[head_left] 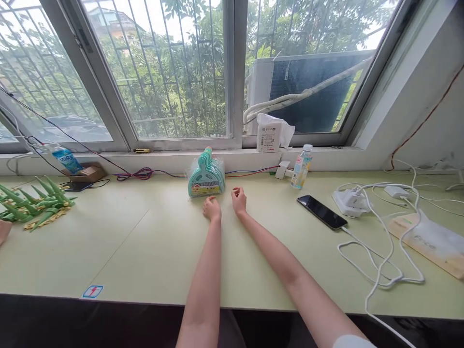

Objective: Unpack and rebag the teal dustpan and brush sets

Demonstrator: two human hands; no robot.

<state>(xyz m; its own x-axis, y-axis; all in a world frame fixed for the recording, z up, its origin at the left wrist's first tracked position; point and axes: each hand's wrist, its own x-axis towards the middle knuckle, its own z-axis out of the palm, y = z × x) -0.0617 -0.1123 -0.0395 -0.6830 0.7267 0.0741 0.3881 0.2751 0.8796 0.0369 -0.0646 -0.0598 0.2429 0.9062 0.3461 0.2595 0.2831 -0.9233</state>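
Note:
A stack of teal plastic pieces with handles [206, 175], wrapped in clear film with a yellow label, stands on the pale green table near the window wall. Just in front of its right part is my left hand [212, 209], resting on the table with its fingers curled in and nothing visible in them. My right hand [239, 200] lies to the right of the stack, apart from it, fingers also curled and no object showing. A small gap separates the two hands.
A bottle [301, 166], a tissue pack [271, 135] and a phone [322, 211] are on the right, with white cables and a power strip [351, 202]. Green artificial leaves [34, 205] lie far left, beside another person's hand [4, 231]. The table edge [145, 303] is near.

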